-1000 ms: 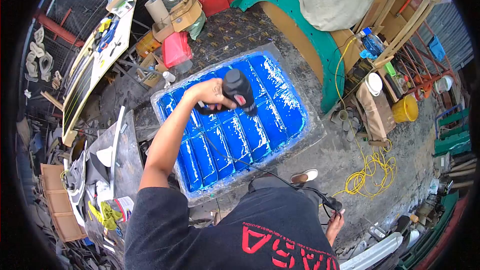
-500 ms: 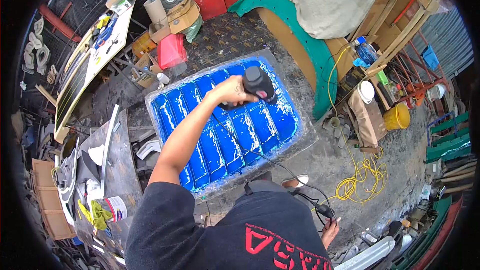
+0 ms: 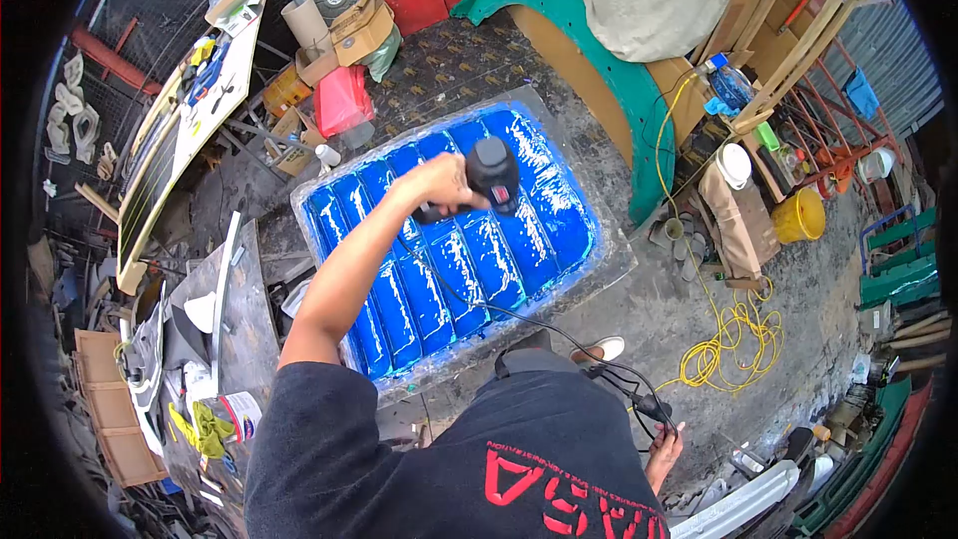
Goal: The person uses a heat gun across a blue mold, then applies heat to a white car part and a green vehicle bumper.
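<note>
Left hand [image 3: 434,185] grasps the black corded power tool [image 3: 492,175] over the ribbed blue panel [image 3: 501,260], best guided lightly along its ribs, while the right hand [image 3: 664,457], beyond its near edge, holds the cable [image 3: 544,321] slack.

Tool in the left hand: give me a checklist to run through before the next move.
1. Left hand gripping the tool: ok.
2. Right hand supporting the cable: ok, fingers at its plug.
3. Plug fully seated: cannot tell at this size.
4. Cable kept off to the side of the blue panel: not ok, it crosses over it.
5. Gloves on: not ok, both hands bare.
6. Tool switched off: cannot tell.
</note>
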The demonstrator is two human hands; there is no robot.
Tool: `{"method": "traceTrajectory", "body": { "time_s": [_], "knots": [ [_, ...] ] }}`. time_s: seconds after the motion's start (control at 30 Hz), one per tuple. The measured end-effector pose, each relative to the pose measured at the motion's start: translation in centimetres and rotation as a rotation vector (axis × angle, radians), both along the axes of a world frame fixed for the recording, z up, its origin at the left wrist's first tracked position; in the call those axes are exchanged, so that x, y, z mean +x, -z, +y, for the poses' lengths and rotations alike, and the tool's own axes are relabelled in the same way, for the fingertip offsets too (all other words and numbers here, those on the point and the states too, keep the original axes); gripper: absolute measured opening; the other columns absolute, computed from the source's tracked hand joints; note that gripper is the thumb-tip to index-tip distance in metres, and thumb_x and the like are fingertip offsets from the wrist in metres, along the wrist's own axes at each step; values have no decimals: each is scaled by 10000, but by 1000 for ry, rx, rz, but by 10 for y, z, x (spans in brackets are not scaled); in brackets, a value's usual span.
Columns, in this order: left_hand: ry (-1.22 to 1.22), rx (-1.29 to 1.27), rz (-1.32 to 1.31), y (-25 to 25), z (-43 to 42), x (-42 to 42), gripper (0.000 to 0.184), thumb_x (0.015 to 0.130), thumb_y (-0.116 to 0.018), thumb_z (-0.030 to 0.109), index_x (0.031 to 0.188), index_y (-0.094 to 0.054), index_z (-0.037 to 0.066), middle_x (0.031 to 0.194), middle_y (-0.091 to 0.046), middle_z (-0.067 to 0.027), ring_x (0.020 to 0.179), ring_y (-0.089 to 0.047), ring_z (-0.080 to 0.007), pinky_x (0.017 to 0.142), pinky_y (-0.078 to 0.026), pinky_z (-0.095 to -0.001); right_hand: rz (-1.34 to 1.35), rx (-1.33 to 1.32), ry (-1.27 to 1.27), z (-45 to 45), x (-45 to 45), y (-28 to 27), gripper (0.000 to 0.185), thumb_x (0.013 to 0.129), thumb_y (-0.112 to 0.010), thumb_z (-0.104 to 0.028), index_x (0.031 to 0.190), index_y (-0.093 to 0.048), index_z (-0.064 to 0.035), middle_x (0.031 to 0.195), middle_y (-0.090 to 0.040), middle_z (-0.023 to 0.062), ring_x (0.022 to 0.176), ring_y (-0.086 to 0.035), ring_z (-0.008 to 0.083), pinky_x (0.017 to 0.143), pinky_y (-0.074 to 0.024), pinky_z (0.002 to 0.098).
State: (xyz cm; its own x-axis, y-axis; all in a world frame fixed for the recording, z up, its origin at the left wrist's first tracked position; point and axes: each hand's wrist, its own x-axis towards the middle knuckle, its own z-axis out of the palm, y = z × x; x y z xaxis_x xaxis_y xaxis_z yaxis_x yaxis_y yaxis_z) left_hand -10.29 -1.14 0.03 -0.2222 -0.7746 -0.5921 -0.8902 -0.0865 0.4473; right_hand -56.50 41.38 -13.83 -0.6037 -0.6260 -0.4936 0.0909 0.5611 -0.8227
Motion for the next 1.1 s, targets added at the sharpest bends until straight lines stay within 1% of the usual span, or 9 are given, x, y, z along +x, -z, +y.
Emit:
{"method": "traceTrajectory", "body": {
  "time_s": [0.17,0.37,0.5,0.57,0.67,0.8,0.93,0.97,1.1],
  "knots": [
    [135,269,102,-4,24,-26,398,716,-761,389,908,-671,52,597,-614,-50,464,-582,-119,441,-472,-257,1,36,14,3,-3,9,479,974,-390,-438,817,-604,-39,547,-278,-90,438,-222,27,411,-155,215],
    [66,165,-5,12,-4,-10,362,725,-754,357,900,-661,54,584,-619,-56,462,-592,-134,445,-483,-268,39,35,28,1,-7,-2,508,978,-363,-455,808,-592,-35,544,-279,-67,458,-262,43,422,-202,222],
    [0,-88,-124,23,-28,6,366,706,-750,323,646,-634,-18,529,-618,-90,469,-611,-151,483,-484,-292,52,12,53,0,-7,-8,514,973,-368,-471,803,-584,-36,545,-288,-63,460,-261,41,423,-193,226],
    [-39,-194,-227,27,-40,13,385,686,-735,371,566,-636,20,517,-617,-88,515,-632,-185,594,-506,-311,50,-3,48,2,-7,-9,516,971,-371,-473,809,-588,-34,546,-290,-63,460,-261,41,424,-191,226],
    [-157,-279,-291,22,-54,22,411,675,-749,367,794,-666,-17,646,-666,-115,539,-656,-207,615,-541,-341,23,-3,44,-3,1,-19,501,972,-382,-458,813,-595,-33,549,-294,-67,462,-259,41,426,-186,225],
    [-206,-519,-486,14,-65,34,453,663,-741,350,949,-675,4,992,-660,-201,941,-646,-323,826,-524,-405,80,18,-73,-16,16,-37,478,987,-379,-413,801,-603,-33,571,-324,-75,496,-278,30,449,-198,212],
    [-152,-575,-552,-3,-55,42,381,688,-693,301,916,-675,-4,966,-658,-216,930,-647,-327,807,-531,-412,36,-15,-104,-26,25,-38,470,990,-377,-408,807,-609,-42,579,-338,-77,511,-283,27,460,-203,219],
    [-69,-629,-555,4,-53,48,394,684,-704,304,908,-669,-18,847,-670,-216,794,-675,-319,739,-548,-389,71,-13,-29,-26,31,-37,473,991,-374,-405,805,-610,-39,589,-350,-76,514,-284,27,460,-194,224],
    [-7,-7,-245,-17,-32,43,378,697,-751,309,842,-655,-27,580,-631,-121,467,-619,-198,489,-521,-310,14,-1,-133,-32,30,-47,485,991,-375,-399,811,-620,-20,579,-322,-87,507,-254,24,463,-176,220]
  ]
}}
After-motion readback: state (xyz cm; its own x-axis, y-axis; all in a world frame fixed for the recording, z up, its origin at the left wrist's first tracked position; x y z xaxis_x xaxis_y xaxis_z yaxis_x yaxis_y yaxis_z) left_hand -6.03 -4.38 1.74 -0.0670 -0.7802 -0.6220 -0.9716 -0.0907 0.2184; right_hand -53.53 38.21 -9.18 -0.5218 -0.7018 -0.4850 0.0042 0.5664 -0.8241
